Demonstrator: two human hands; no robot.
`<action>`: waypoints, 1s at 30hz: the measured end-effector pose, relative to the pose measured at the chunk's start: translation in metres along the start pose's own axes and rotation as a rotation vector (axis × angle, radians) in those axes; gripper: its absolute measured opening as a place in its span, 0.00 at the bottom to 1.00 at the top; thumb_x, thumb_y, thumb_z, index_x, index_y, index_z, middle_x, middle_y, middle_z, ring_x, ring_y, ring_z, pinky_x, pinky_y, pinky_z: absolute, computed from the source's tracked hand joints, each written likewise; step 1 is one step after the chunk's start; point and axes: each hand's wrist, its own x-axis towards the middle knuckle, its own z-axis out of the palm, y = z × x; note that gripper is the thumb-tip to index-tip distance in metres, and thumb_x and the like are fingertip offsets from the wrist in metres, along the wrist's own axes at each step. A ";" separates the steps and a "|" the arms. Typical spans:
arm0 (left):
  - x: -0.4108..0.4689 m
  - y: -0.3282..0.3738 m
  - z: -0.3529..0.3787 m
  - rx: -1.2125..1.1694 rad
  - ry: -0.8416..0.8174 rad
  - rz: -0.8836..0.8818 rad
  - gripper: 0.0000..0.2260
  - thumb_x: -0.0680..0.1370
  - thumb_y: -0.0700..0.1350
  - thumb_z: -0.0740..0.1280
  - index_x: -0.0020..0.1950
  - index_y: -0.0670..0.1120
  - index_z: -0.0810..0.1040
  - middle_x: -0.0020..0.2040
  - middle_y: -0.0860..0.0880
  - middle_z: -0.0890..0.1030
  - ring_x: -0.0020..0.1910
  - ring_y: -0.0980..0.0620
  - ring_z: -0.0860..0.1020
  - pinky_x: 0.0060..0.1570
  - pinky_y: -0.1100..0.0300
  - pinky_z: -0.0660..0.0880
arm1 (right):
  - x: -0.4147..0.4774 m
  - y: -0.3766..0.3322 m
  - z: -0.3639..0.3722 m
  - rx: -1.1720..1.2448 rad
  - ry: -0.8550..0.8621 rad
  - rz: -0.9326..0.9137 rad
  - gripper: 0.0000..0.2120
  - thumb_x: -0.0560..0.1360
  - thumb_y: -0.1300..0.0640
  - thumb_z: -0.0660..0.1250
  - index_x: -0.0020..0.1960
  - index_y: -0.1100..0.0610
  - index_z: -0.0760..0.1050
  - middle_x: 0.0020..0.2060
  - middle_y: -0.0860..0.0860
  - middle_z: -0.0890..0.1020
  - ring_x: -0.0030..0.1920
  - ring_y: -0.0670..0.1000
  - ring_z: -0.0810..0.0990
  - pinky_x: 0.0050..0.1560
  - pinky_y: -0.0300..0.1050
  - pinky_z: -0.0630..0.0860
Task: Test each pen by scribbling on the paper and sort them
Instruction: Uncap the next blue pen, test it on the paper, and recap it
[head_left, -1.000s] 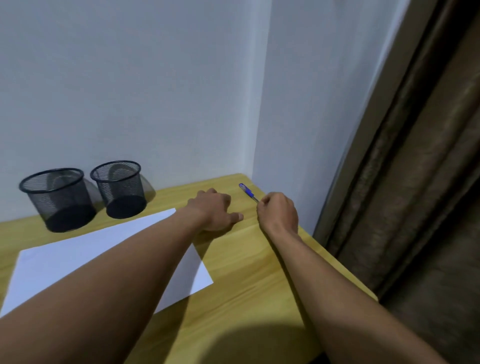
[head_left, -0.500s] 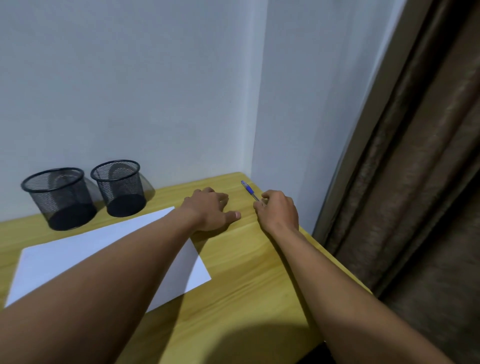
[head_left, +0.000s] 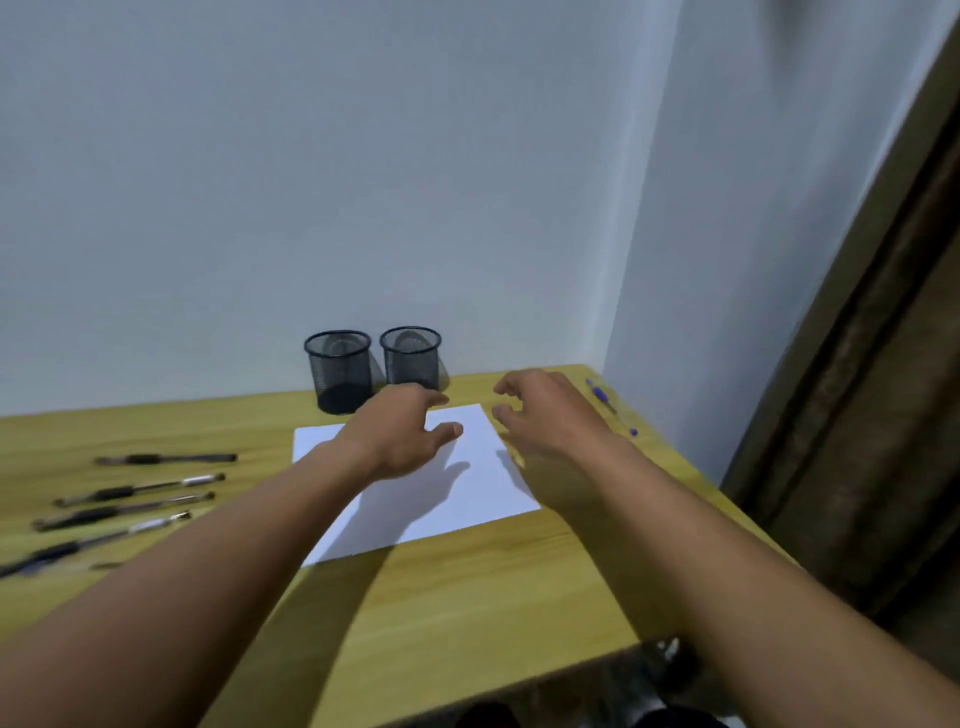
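Your left hand (head_left: 400, 434) and right hand (head_left: 545, 413) hover empty over the paper (head_left: 452, 499), fingers (head_left: 434, 400) loosely apart; you seem between tests, so next reach left for one of the pens (head_left: 140, 488) on the desk (head_left: 467, 597).

No text, label, brand or number can be read anywhere. The pens (head_left: 140, 488) at the left of the frame are blurred, and the blue pen (head_left: 602, 397) at the right is too small to show any print.
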 end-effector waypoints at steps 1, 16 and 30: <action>-0.016 -0.010 -0.007 0.002 0.023 -0.021 0.25 0.77 0.59 0.65 0.70 0.48 0.74 0.68 0.49 0.77 0.67 0.48 0.74 0.64 0.53 0.71 | -0.002 -0.017 0.003 -0.001 -0.020 -0.038 0.18 0.79 0.52 0.66 0.68 0.55 0.78 0.64 0.54 0.82 0.67 0.55 0.77 0.64 0.48 0.74; -0.223 -0.151 -0.060 0.124 0.264 -0.421 0.16 0.75 0.48 0.66 0.61 0.50 0.80 0.60 0.50 0.80 0.60 0.46 0.76 0.54 0.50 0.76 | -0.058 -0.218 0.128 0.071 -0.339 -0.403 0.19 0.79 0.52 0.67 0.69 0.54 0.77 0.65 0.53 0.81 0.63 0.55 0.79 0.63 0.50 0.77; -0.239 -0.168 -0.063 0.321 0.201 -0.274 0.08 0.78 0.49 0.68 0.56 0.53 0.82 0.56 0.52 0.81 0.56 0.50 0.75 0.51 0.54 0.74 | -0.069 -0.235 0.141 0.089 -0.333 -0.473 0.15 0.81 0.61 0.65 0.67 0.57 0.80 0.58 0.53 0.83 0.55 0.50 0.79 0.57 0.43 0.77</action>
